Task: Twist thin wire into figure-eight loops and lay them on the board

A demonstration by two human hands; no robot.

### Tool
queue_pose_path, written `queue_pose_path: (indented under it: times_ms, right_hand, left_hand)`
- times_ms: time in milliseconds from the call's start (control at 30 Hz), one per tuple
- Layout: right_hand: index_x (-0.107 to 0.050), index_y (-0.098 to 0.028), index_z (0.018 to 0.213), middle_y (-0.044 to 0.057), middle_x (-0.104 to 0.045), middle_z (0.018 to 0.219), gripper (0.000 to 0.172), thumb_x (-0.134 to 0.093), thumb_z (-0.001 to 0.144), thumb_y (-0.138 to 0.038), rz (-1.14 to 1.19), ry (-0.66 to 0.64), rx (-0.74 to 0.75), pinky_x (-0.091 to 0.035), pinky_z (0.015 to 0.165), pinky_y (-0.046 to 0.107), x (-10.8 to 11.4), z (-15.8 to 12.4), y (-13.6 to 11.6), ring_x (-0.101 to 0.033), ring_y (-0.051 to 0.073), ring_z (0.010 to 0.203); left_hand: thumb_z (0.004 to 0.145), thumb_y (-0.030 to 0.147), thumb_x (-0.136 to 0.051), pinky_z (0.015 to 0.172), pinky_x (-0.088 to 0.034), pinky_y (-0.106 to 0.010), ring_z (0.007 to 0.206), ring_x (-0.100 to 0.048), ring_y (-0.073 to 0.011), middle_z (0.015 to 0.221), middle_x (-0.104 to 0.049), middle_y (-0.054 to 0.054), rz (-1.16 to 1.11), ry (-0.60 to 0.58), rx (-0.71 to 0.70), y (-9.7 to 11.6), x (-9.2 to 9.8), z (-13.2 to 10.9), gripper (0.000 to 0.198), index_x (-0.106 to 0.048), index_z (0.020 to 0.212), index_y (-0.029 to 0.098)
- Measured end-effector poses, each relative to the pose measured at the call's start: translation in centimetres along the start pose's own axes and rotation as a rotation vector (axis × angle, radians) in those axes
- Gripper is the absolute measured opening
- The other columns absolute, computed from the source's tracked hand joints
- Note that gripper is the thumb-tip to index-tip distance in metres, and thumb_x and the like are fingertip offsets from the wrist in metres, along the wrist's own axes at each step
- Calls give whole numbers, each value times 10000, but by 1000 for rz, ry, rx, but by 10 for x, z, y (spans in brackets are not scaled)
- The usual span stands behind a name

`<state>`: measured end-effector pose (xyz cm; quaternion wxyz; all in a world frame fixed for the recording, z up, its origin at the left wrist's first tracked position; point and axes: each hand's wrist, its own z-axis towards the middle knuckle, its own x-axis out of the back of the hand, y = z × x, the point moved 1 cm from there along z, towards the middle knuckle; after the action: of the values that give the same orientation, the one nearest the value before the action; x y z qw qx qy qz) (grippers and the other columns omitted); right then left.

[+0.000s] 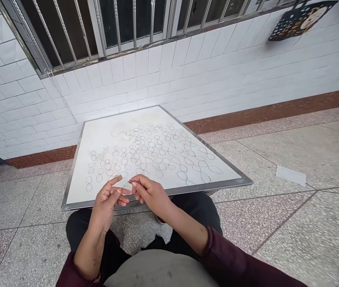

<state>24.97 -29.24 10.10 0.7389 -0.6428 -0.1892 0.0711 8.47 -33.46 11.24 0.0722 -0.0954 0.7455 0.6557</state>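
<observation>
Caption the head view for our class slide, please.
Bare left hand and bare right hand close together at a white, rectangular, metal-edged table strewn with thin, dark, rounded loops.

A dark basket (295, 22) hangs near a barred window (134, 24), a white scrap (290, 175) on the floor (322, 139).

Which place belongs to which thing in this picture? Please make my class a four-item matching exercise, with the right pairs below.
Column 1
1. Thin loops
2. Patterned basket
3. White sheet
4. Left hand

Column 2
A. On the floor
B. At the table's near edge, beside the right hand
C. Spread over the white tabletop
D. Upper right, by the tiled wall

Pairs: 1-C, 2-D, 3-A, 4-B
</observation>
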Motion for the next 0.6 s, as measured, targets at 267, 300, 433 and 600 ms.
queue_pose_path:
  times_ms: [267,300,433,600]
  right_hand:
    - [-607,-204,902,-23,-640,682,234,-548,919,-429,189,14,-90,-514,527,251,0,-7,-9,-591,105,523]
    - [-599,-203,901,-25,-637,677,241,-560,912,-440,229,14,-97,-512,521,249,-1,-8,-10,-591,105,523]
    - [-569,-200,887,-35,-620,642,299,-596,887,-499,408,-15,-117,-494,501,233,-5,-11,-15,-583,105,532]
    - [-551,-196,835,-39,-582,647,368,-625,862,-556,548,-61,-148,-449,485,216,-11,-15,-19,-544,91,535]
  left_hand:
    - [786,212,-785,788,-507,-256,799,-666,-116,989,-738,-55,-167,-103,20,4,-8,-12,612,-556,1354,211]
    - [773,197,-794,790,-509,-261,796,-665,-118,978,-738,-52,-171,-92,-1,3,-10,-14,621,-560,1348,210]
    - [771,190,-793,779,-537,-296,799,-668,-139,909,-731,-28,-232,-40,-157,-1,-21,-20,613,-557,1335,227]
    - [801,199,-767,781,-573,-317,823,-693,-155,911,-721,-21,-220,31,-265,-5,-30,-26,608,-529,1358,254]
